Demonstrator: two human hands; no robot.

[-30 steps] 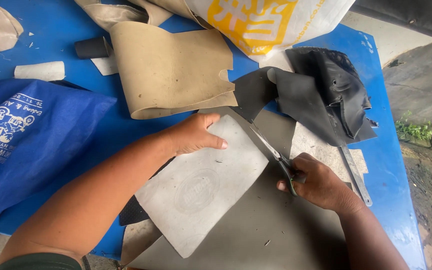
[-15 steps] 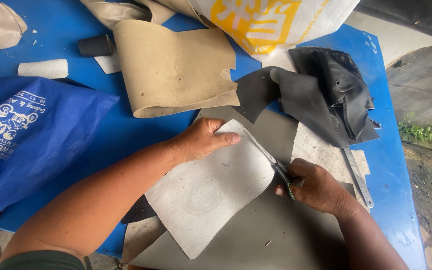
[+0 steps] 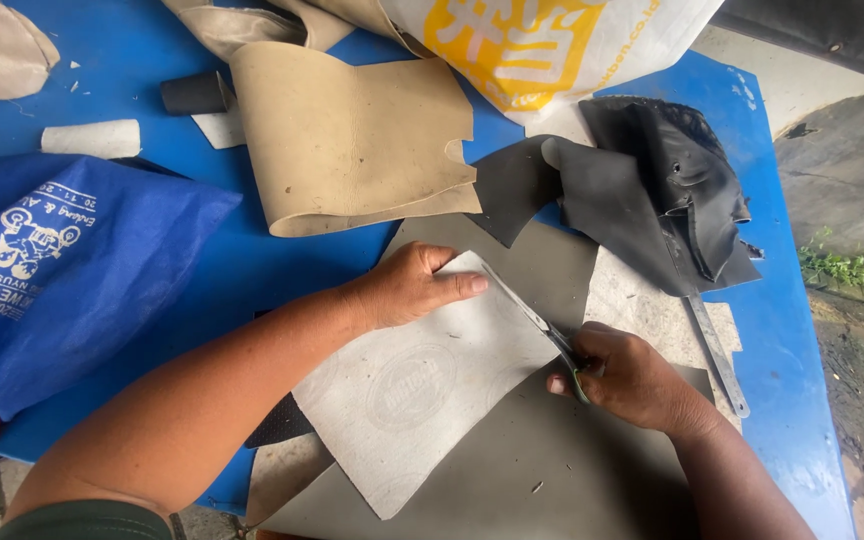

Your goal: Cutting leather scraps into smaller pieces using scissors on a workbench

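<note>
- Our right hand (image 3: 642,385) is closed around the handles of the scissors (image 3: 542,330), whose blades lie along the upper right edge of the pale grey sheet (image 3: 422,390).
- Our left hand (image 3: 412,288) presses flat on that sheet near its top corner, fingers together, gripping nothing.
- Against a second ago, the sheet has swung clockwise and slid a little toward us, and the left hand has moved up to the corner with it.
- The scissors sit farther along the same edge than before, so we judge the cut is advancing along that side, though the cut line itself is too fine to see.
- The sheet rests on a larger dark grey sheet (image 3: 552,470) on the blue table (image 3: 282,265).
- A tan leather piece (image 3: 352,135) and black rubber scraps (image 3: 652,190) lie beyond, apart from our hands, and a blue bag (image 3: 62,270) lies to our left.
</note>
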